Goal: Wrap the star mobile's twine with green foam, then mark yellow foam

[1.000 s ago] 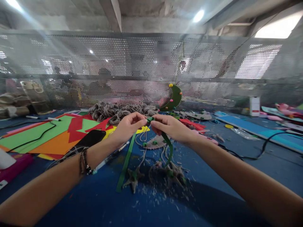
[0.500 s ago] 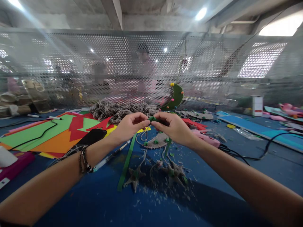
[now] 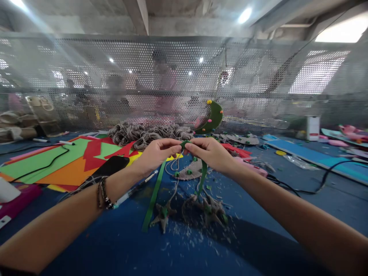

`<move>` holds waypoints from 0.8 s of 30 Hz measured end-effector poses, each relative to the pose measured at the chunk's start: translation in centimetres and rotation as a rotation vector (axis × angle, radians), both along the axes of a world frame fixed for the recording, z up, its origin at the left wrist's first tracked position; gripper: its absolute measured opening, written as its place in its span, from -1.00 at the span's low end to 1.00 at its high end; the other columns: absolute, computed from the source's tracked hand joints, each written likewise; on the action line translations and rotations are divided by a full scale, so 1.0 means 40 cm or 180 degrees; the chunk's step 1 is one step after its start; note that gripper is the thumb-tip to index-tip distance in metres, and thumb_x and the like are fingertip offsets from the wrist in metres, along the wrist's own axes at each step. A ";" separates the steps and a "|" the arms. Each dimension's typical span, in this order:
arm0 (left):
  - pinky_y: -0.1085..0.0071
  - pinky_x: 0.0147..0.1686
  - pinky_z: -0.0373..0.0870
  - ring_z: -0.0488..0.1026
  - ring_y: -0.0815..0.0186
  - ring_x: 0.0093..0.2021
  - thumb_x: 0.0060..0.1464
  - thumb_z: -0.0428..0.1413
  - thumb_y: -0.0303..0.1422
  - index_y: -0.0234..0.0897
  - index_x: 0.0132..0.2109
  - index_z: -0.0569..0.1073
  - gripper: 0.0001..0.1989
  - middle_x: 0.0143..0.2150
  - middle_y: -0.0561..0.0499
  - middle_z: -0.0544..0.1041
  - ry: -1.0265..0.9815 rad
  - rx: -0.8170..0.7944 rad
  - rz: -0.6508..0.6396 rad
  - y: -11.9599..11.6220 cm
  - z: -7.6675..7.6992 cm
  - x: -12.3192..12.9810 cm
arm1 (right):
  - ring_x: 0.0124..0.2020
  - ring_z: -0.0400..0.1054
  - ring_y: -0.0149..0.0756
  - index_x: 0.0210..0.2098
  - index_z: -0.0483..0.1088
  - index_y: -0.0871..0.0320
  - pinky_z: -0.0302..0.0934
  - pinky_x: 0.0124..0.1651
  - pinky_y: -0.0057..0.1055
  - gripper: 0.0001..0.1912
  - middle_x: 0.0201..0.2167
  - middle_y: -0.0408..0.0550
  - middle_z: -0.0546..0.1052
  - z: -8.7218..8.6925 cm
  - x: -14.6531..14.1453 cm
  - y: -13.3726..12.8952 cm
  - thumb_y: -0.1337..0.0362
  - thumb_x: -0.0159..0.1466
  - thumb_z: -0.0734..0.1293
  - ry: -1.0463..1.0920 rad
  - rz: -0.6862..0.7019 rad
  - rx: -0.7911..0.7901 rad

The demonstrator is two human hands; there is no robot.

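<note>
Both hands meet over the middle of the table, pinching one green felt strip [image 3: 203, 176]. My left hand [image 3: 159, 152] has its thumb and forefinger on the strip's end. My right hand [image 3: 211, 152] grips it close beside, and the rest of the strip hangs below that hand. Under them lies a grey felt crescent [image 3: 190, 171] with small green pieces on it and cords attached. Nearer to me are a grey star [image 3: 163, 215] and further grey stars [image 3: 212, 211], also with green bits. A second green strip [image 3: 154, 199] lies flat to the left.
Coloured felt sheets [image 3: 57, 163] and a black phone [image 3: 110, 165] lie left, near a pen [image 3: 135, 188]. Bundles of grey cord [image 3: 129, 135] and a green crescent with pompoms [image 3: 214, 118] are behind. A pink tool [image 3: 253, 167] with black cables sits right. Perforated metal screen [image 3: 244, 84] stands beyond.
My fingers have shifted slightly on the green strip, whose hanging part now shows longer below my right hand. A person behind the screen has moved left.
</note>
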State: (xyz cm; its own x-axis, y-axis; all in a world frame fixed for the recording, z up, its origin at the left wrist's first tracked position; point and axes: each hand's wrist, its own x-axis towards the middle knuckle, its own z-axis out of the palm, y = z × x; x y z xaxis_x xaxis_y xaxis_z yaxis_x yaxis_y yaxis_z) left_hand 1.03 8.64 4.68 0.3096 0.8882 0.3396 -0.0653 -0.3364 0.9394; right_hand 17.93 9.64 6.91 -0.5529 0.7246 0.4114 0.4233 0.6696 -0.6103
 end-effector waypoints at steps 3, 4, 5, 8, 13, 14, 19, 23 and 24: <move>0.46 -0.34 0.23 0.35 0.41 -0.39 -0.08 0.10 -0.36 -0.31 -0.36 0.44 -0.89 -0.45 0.05 0.44 0.0232 0.0278 0.0007 -0.006 0.006 -0.001 | -0.60 0.02 -0.54 -0.54 0.33 0.22 -0.11 -0.56 -0.52 -0.72 -0.66 -0.22 0.20 0.005 0.001 -0.002 0.20 0.17 0.15 -0.0050 0.0093 0.0148; 0.47 -0.34 0.23 0.34 0.42 -0.40 -0.07 0.09 -0.36 -0.31 -0.38 0.43 -0.90 -0.45 0.05 0.44 0.0258 0.0331 0.0018 -0.007 0.007 -0.001 | -0.58 0.04 -0.53 -0.53 0.33 0.22 -0.09 -0.54 -0.52 -0.73 -0.64 -0.21 0.22 0.005 0.000 -0.003 0.21 0.17 0.15 -0.0057 0.0102 0.0181; 0.48 -0.35 0.23 0.34 0.43 -0.41 -0.07 0.09 -0.36 -0.32 -0.41 0.42 -0.90 -0.46 0.05 0.43 0.0256 0.0352 0.0029 -0.008 0.007 -0.001 | -0.57 0.05 -0.52 -0.53 0.33 0.22 -0.08 -0.54 -0.52 -0.74 -0.63 -0.20 0.24 0.005 0.000 -0.004 0.21 0.17 0.16 -0.0065 0.0082 0.0211; 0.51 -0.42 0.20 0.28 0.48 -0.48 -0.08 0.10 -0.34 -0.32 -0.45 0.41 -0.88 -0.52 0.10 0.38 0.0144 0.0261 0.0049 -0.003 0.004 -0.001 | -0.60 0.01 -0.53 -0.53 0.32 0.23 -0.10 -0.56 -0.51 -0.73 -0.65 -0.21 0.19 0.005 -0.002 -0.010 0.19 0.16 0.15 -0.0116 -0.0039 0.0225; 0.53 -0.47 0.18 0.25 0.50 -0.52 -0.13 0.14 -0.34 -0.34 -0.43 0.42 -0.87 -0.54 0.12 0.34 -0.0363 -0.0210 -0.0040 -0.005 -0.004 0.008 | -0.65 -0.02 -0.54 -0.54 0.28 0.21 -0.13 -0.59 -0.51 -0.70 -0.69 -0.25 0.13 0.003 -0.001 -0.011 0.16 0.19 0.12 -0.0065 0.0058 -0.0062; 0.53 -0.47 0.19 0.25 0.50 -0.52 -0.14 0.14 -0.34 -0.34 -0.43 0.42 -0.87 -0.54 0.12 0.35 -0.0463 -0.0294 -0.0065 -0.007 -0.004 0.011 | -0.65 -0.01 -0.54 -0.55 0.27 0.21 -0.12 -0.59 -0.52 -0.70 -0.69 -0.24 0.14 0.001 0.000 -0.009 0.16 0.19 0.12 -0.0015 0.0086 -0.0149; 0.49 -0.43 0.22 0.28 0.49 -0.51 -0.16 0.14 -0.38 -0.33 -0.41 0.45 -0.89 -0.54 0.11 0.38 -0.0670 -0.0492 -0.0005 -0.017 -0.001 0.019 | -0.64 -0.06 -0.54 -0.56 0.25 0.19 -0.15 -0.58 -0.50 -0.69 -0.68 -0.25 0.10 -0.008 0.004 0.004 0.12 0.18 0.12 0.0250 0.0148 -0.0336; 0.48 -0.40 0.23 0.29 0.48 -0.47 -0.16 0.14 -0.37 -0.32 -0.35 0.47 -0.85 -0.49 0.09 0.41 -0.0496 -0.0327 0.0100 -0.014 -0.003 0.014 | -0.63 -0.04 -0.54 -0.56 0.27 0.20 -0.14 -0.58 -0.50 -0.71 -0.66 -0.24 0.13 -0.004 0.003 0.005 0.13 0.16 0.15 0.0303 0.0094 -0.0280; 0.48 -0.40 0.23 0.29 0.48 -0.47 -0.15 0.14 -0.37 -0.32 -0.34 0.47 -0.84 -0.48 0.08 0.41 -0.0422 -0.0265 0.0137 -0.013 -0.003 0.013 | -0.62 -0.03 -0.54 -0.56 0.27 0.20 -0.13 -0.58 -0.50 -0.71 -0.66 -0.24 0.15 -0.002 0.002 0.004 0.13 0.15 0.16 0.0304 0.0081 -0.0264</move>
State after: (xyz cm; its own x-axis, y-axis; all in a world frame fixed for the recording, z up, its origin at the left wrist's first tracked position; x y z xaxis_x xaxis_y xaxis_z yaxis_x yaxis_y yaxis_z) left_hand 1.56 8.11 4.56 0.2280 0.9265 0.2994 -0.1778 -0.2628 0.9483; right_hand 18.02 9.80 6.83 -0.5328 0.7444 0.4025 0.3440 0.6250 -0.7007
